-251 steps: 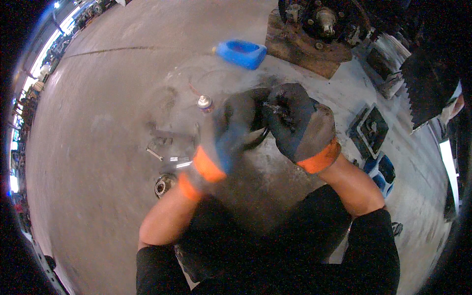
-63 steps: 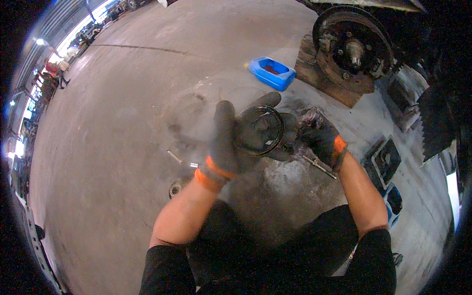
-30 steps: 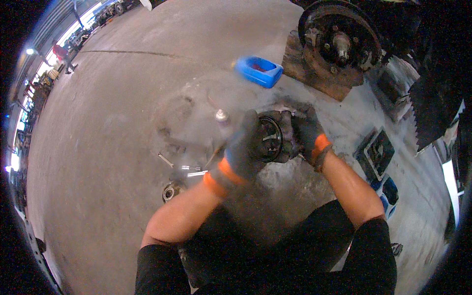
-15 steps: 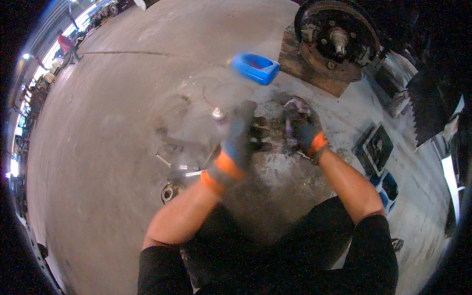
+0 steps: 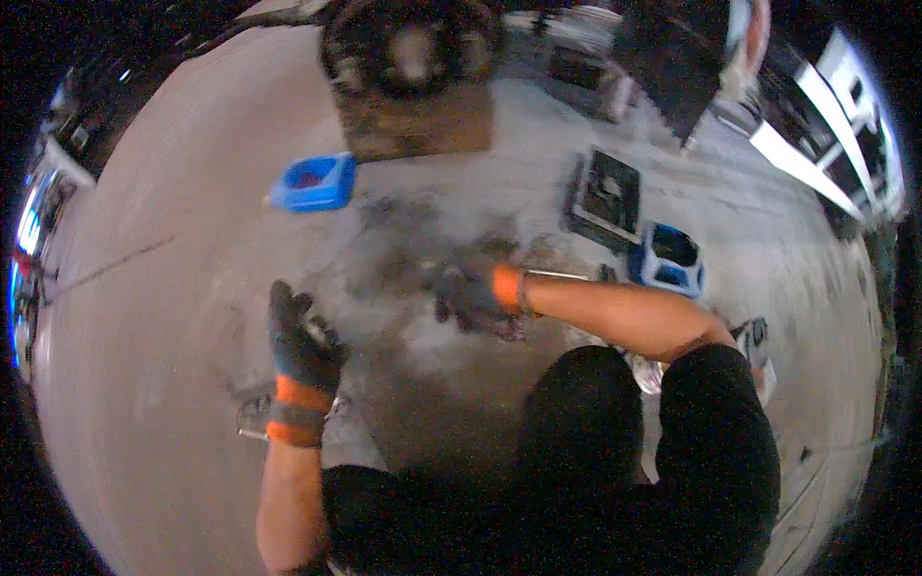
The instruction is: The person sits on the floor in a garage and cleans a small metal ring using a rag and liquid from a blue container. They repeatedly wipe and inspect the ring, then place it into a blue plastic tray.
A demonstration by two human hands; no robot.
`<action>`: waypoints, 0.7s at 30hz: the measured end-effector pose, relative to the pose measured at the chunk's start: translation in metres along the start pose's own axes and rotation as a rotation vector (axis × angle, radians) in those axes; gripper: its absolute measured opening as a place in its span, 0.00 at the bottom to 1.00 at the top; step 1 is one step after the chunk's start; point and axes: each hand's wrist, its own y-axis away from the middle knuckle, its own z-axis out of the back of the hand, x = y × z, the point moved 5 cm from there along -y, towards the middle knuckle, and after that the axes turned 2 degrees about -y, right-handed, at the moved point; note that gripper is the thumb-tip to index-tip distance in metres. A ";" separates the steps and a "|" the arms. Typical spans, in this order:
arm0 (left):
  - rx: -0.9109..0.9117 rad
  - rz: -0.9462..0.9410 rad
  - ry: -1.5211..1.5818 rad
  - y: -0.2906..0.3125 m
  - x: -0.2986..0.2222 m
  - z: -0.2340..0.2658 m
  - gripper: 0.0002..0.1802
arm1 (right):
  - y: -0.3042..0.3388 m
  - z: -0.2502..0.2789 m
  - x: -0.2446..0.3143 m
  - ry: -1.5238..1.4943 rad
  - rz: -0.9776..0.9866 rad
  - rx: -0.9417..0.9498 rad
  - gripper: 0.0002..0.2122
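My left hand [image 5: 303, 350], in a grey glove with an orange cuff, is out to the left with its fingers curled round what looks like a spray can [image 5: 318, 332]. Only the can's pale round top shows between thumb and fingers. My right hand [image 5: 471, 288], gloved the same way, reaches across in front of my knees. It is closed on a dark metal part with a purplish tint [image 5: 495, 324], low over the stained floor [image 5: 423, 336]. Motion blur and the glove hide the part's shape.
An opened-up blue jug [image 5: 317, 184] lies ahead on the left. A wheel hub assembly [image 5: 413, 53] stands behind a brown board [image 5: 413, 125]. To the right are a black tray [image 5: 610, 197] and a blue-and-white cut container [image 5: 672, 259]. Tools [image 5: 252, 418] lie beside my left wrist.
My view has swung to the right, so the floor things appear further left. My hands have moved apart: the left is out by the spray can, while the right stays with the dark part.
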 end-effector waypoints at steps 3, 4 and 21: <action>0.056 -0.005 -0.134 0.004 0.018 -0.005 0.35 | -0.020 0.058 -0.086 -0.145 0.066 -0.158 0.19; 0.043 -0.005 -0.148 0.004 0.021 0.002 0.36 | -0.017 0.063 -0.102 -0.226 0.067 -0.191 0.18; 0.430 -0.095 -0.471 -0.032 0.133 -0.189 0.19 | -0.002 0.098 -0.089 -0.306 0.832 -0.511 0.25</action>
